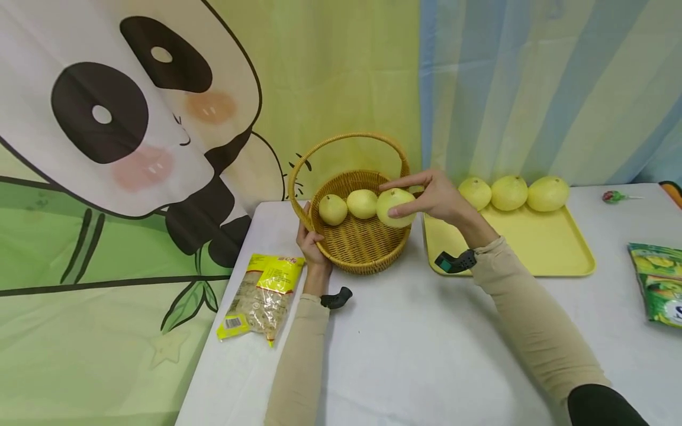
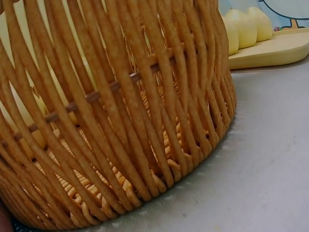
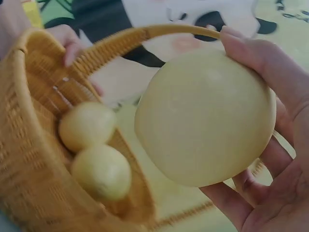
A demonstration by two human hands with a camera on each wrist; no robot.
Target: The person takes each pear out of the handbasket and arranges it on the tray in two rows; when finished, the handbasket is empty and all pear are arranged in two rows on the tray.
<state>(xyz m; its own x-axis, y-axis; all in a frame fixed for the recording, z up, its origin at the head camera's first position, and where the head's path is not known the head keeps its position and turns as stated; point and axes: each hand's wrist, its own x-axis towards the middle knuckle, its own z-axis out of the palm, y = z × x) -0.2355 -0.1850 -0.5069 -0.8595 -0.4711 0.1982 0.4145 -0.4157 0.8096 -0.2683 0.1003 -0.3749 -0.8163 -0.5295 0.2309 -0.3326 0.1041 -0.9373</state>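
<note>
My right hand point(image 1: 439, 198) holds a round pale-yellow fruit point(image 3: 207, 118) between thumb and fingers, over the right side of a wicker basket point(image 1: 362, 257). Two similar fruits, a left one point(image 1: 333, 210) and a right one point(image 1: 362, 204), lie inside toward the back. At the basket's left side, by the foot of its arched handle point(image 1: 348, 135), my left hand point(image 1: 311, 239) grips the rim; its fingers curl over the edge in the right wrist view. Seen from the left wrist, the woven wall point(image 2: 145, 106) fills most of the picture and hides that hand's grip.
Right of the basket, a yellow tray point(image 1: 533, 248) bears three more such fruits point(image 1: 508, 193) along its back edge. A yellow-and-clear food bag point(image 1: 263, 296) lies at the left. Farther right are a wrapped lollipop point(image 1: 614, 196) and a green packet point(image 1: 660, 284). Printed curtains hang behind.
</note>
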